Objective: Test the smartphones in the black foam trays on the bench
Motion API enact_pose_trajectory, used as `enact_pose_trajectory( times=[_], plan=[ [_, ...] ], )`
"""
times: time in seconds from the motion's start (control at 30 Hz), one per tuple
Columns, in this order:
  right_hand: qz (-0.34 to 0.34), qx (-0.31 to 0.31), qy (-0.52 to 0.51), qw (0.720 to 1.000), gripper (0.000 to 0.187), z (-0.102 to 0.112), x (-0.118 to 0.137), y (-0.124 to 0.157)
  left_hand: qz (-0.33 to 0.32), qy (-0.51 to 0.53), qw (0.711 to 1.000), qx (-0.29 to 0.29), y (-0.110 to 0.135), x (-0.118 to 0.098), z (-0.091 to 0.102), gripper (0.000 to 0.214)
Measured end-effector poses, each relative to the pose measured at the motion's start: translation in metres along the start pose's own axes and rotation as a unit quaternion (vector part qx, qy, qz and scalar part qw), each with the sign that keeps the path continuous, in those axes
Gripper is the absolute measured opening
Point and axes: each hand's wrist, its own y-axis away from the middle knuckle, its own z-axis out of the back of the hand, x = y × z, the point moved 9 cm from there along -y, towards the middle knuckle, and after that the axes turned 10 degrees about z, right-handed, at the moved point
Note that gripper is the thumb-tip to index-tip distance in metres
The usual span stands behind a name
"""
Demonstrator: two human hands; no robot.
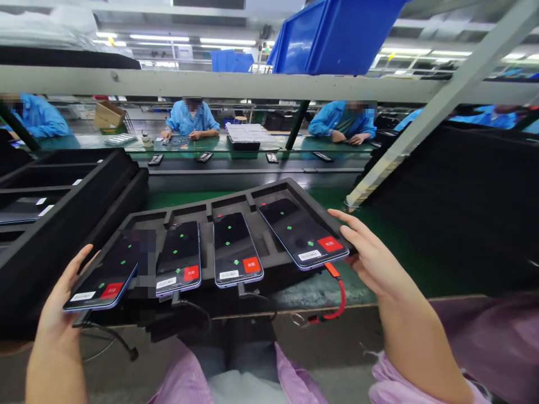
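A black foam tray [252,196] lies in front of me with several dark phones in its slots, each with small green marks and a red label on its screen. My left hand [63,303] grips the leftmost phone [107,275] by its lower left edge, thumb along the side. My right hand [366,252] holds the rightmost phone [301,233] at its right edge, fingers stretched along it. A red cable [337,297] is plugged into that phone's bottom end. Black cables [193,308] hang from the middle phones [233,247].
Stacked black foam trays [54,207] stand at the left, and a tall black stack [463,196] at the right. A conveyor belt [236,160] with loose phones runs behind. People in blue coats sit beyond it. A blue bin [332,33] rests on the overhead shelf.
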Motion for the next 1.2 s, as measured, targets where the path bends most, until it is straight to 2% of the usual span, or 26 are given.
enact_pose_trajectory(
  times=[0.1,0.2,0.3,0.37,0.47,0.6,0.7,0.77,0.83,0.9,1.0,1.07,1.2],
  plan=[
    [-0.024,-0.027,-0.026,0.999,0.035,0.024,-0.019,-0.006,-0.008,-0.005,1.0,0.026,-0.001,0.008,-0.017,0.036],
    [-0.045,-0.096,-0.08,0.991,0.033,0.072,-0.051,-0.008,-0.023,-0.026,0.994,0.104,0.01,0.021,-0.053,0.04],
    [-0.055,-0.188,-0.109,0.975,0.027,0.128,-0.083,0.005,-0.062,-0.086,0.975,0.193,0.035,0.032,-0.095,0.044],
    [-0.044,-0.205,-0.103,0.972,0.025,0.151,-0.095,0.019,-0.085,-0.136,0.96,0.229,0.05,0.036,-0.116,0.046],
    [-0.021,-0.203,-0.096,0.974,0.023,0.164,-0.097,0.037,-0.077,-0.177,0.948,0.252,0.058,0.044,-0.133,0.046],
    [-0.025,-0.207,-0.092,0.974,0.022,0.167,-0.094,0.044,-0.054,-0.172,0.952,0.248,0.053,0.05,-0.138,0.045],
    [-0.04,-0.214,-0.097,0.971,0.022,0.157,-0.089,0.037,-0.05,-0.157,0.957,0.24,0.043,0.044,-0.126,0.046],
    [-0.044,-0.209,-0.103,0.971,0.023,0.136,-0.082,0.03,-0.049,-0.131,0.964,0.226,0.032,0.036,-0.106,0.052],
    [-0.033,-0.177,-0.098,0.979,0.026,0.102,-0.068,0.02,-0.056,-0.079,0.98,0.175,0.019,0.025,-0.073,0.057],
    [-0.005,-0.111,-0.077,0.991,0.032,0.059,-0.049,0.01,-0.072,-0.026,0.993,0.09,0.009,0.016,-0.033,0.05],
    [0.022,-0.052,-0.044,0.997,0.039,0.01,-0.025,0.002,-0.057,0.02,0.998,-0.008,0.006,0.021,0.011,0.041],
    [0.019,-0.04,-0.027,0.999,0.041,-0.007,-0.017,-0.002,-0.041,0.045,0.998,-0.029,0.007,0.028,0.024,0.04],
    [0.021,-0.03,-0.015,0.999,0.037,-0.018,-0.011,-0.007,-0.018,0.085,0.996,-0.033,0.004,0.04,0.031,0.039]
  ],
)
